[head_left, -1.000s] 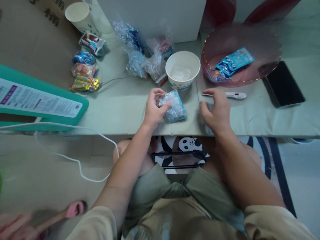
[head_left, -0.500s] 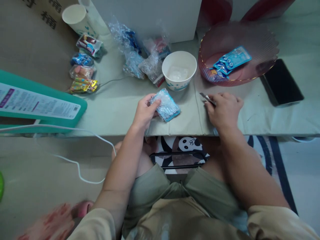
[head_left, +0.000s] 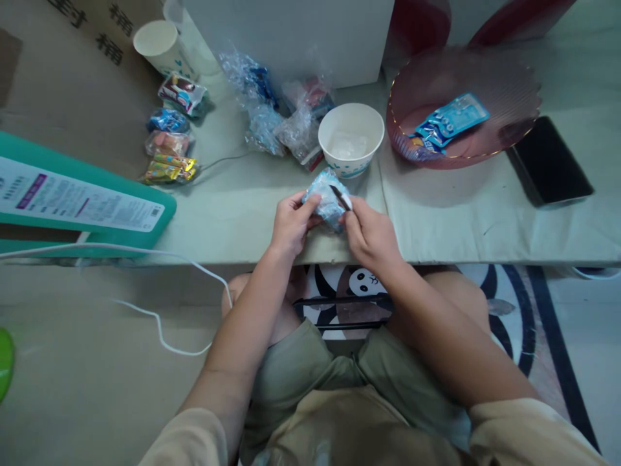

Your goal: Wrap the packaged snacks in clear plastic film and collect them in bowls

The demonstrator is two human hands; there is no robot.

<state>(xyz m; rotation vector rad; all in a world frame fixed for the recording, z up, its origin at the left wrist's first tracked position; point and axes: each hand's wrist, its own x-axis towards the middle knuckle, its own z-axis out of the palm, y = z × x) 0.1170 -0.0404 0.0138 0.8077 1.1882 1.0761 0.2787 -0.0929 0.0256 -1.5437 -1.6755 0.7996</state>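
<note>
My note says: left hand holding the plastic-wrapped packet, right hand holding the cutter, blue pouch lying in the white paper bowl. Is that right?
One error: the head view shows the blue pouch in the pink bowl, not the white paper bowl. The left hand does hold the plastic-wrapped packet and the right hand the cutter.

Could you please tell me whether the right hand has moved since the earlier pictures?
Yes: judged against the pink bowl, the right hand has moved left, from the bowl's near side to the blue packet in the left hand.
</note>
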